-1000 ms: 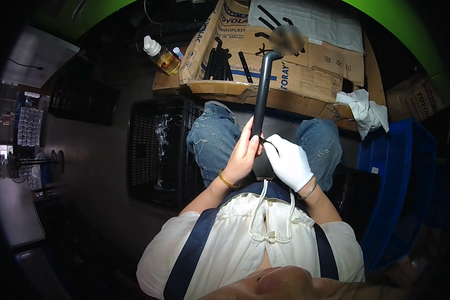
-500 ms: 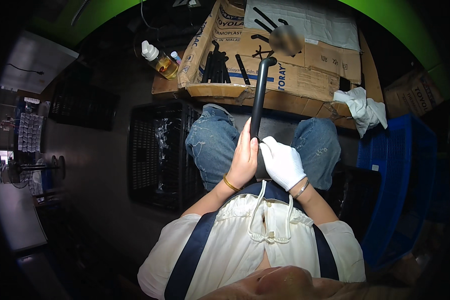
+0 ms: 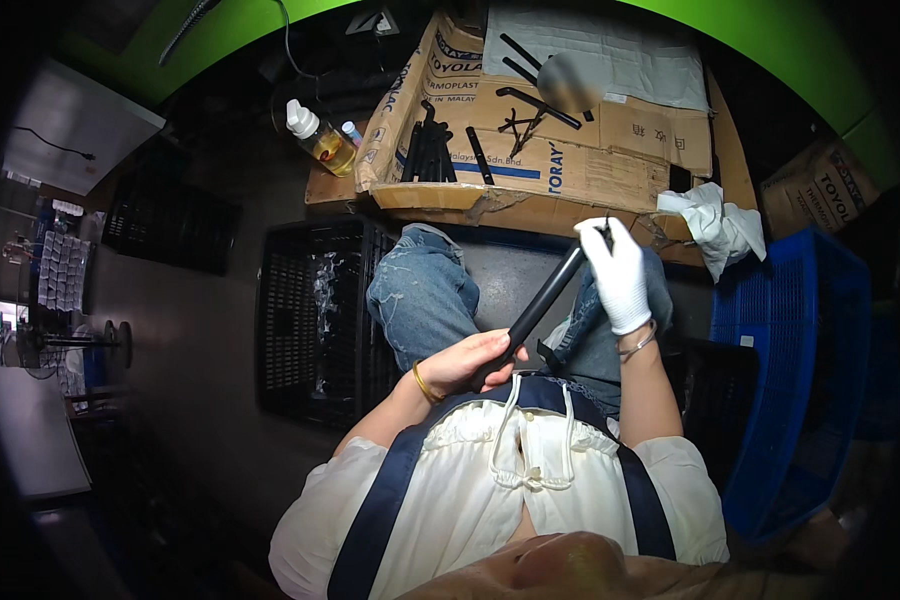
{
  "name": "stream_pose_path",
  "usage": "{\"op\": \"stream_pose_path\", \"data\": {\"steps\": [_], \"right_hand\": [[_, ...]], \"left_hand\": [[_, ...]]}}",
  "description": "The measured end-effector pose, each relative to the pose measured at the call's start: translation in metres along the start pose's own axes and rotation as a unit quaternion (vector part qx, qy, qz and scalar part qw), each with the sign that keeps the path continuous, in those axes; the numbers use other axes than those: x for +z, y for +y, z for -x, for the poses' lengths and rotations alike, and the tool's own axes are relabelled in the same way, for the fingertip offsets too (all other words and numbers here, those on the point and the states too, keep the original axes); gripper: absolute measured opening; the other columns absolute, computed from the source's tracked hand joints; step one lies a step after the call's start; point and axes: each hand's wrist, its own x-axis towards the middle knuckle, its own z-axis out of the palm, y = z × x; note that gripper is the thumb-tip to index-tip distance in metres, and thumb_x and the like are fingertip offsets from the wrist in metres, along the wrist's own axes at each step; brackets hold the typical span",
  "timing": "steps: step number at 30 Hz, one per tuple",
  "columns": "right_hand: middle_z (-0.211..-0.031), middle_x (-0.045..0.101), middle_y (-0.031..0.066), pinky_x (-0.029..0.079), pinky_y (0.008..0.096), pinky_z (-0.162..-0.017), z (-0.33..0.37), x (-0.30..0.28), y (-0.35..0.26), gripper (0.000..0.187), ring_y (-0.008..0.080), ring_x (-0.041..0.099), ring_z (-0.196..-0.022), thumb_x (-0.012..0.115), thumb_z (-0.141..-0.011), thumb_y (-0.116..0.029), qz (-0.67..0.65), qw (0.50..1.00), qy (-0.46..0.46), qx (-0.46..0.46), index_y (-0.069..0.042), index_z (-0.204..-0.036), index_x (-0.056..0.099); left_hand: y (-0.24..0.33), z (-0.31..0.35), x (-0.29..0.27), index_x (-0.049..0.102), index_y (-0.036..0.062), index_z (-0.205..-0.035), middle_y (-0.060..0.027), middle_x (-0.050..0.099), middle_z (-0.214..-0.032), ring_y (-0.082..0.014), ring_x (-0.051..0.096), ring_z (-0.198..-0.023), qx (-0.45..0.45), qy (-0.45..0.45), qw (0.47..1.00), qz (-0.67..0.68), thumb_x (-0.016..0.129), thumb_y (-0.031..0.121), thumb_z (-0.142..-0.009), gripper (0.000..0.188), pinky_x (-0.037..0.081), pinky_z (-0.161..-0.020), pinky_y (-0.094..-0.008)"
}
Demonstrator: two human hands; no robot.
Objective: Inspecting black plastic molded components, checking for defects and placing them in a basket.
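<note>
Across my lap a long black tube (image 3: 545, 300) slants from lower left to upper right. My bare left hand (image 3: 470, 362) is wrapped round its near end. My right hand (image 3: 618, 275), in a white knitted glove, is closed at the tube's far end, and its fingers hide that end. Beyond my knees lies a shallow cardboard box (image 3: 430, 197) with a bundle of black rods (image 3: 430, 150) at its left. A single black strip (image 3: 479, 155), a thin forked black piece (image 3: 515, 125) and a bent black bar (image 3: 540, 107) lie nearer the middle.
A squeeze bottle of yellow liquid (image 3: 322, 145) stands left of the box. A crumpled white cloth (image 3: 715, 225) hangs over its right front edge. A black crate (image 3: 315, 310) sits by my left knee, a blue crate (image 3: 770, 370) to my right.
The tube has swung from pointing straight away to a slant toward the right. My right hand has gone from its near end to its far end; my left hand has come closer to me.
</note>
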Motion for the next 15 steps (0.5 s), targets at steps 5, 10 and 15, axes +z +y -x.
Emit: {"op": "stream_pose_path", "data": {"steps": [5, 10, 15], "right_hand": [[-0.083, 0.062, 0.0105, 0.048, 0.03, -0.068, 0.034, 0.051, 0.006, 0.02, 0.0167, 0.06, -0.076, 0.058, -0.098, -0.02, 0.023, 0.978, -0.206, -0.003, -0.001, -0.102, 0.062], [-0.083, 0.06, 0.012, 0.049, 0.0331, -0.067, 0.05, 0.041, 0.002, 0.018, 0.0271, 0.06, -0.07, 0.052, -0.098, -0.015, 0.013, 0.984, -0.174, -0.031, -0.002, -0.106, 0.061], [-0.084, 0.066, 0.0179, 0.052, 0.0429, -0.064, 0.055, 0.03, -0.026, 0.016, 0.0372, 0.066, -0.075, 0.053, -0.097, -0.019, 0.154, 0.966, -0.187, -0.094, -0.006, -0.102, 0.062]], "left_hand": [[0.004, -0.022, -0.004, 0.038, 0.0079, -0.136, -0.0029, 0.054, -0.095, -0.0057, 0.048, -0.059, 0.16, 0.145, 0.969, -0.117, 0.046, 0.024, -0.106, 0.035, 0.044, -0.047, -0.0196], [0.013, -0.021, -0.004, 0.044, 0.0086, -0.127, -0.0004, 0.048, -0.088, -0.0033, 0.043, -0.053, 0.17, 0.186, 0.965, -0.078, 0.045, 0.024, -0.106, 0.026, 0.038, -0.042, -0.0185], [0.019, -0.018, 0.003, 0.044, 0.0086, -0.128, -0.0008, 0.048, -0.087, -0.0033, 0.041, -0.053, 0.192, 0.178, 0.963, -0.061, 0.041, 0.024, -0.108, 0.026, 0.037, -0.043, -0.0181]]}}
